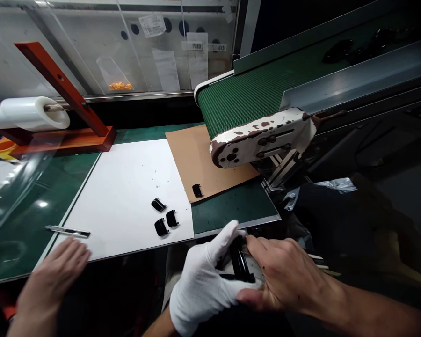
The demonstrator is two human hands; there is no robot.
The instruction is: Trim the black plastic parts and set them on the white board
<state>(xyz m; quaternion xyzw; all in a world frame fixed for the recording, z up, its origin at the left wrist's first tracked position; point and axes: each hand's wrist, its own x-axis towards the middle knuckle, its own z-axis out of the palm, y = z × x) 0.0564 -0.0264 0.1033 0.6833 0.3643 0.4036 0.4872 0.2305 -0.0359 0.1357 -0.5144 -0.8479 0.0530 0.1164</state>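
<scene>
A: Right hand?
B: The right hand (287, 271) is closed on a glossy black plastic part (239, 264), low in front, which a white-gloved hand (199, 285) also grips, apparently to steady it. Can't tell whose glove.
A: Left hand?
B: The left hand (51, 285) lies open, fingers apart, at the edge of a white sheet (119, 187), just beside a utility knife (67, 231).
A: Others?
B: Three black clips (161, 227) sit spaced on the sheet, seemingly to avoid scratches; another black clip (197, 190) lies on a brown card (196, 159).
</scene>
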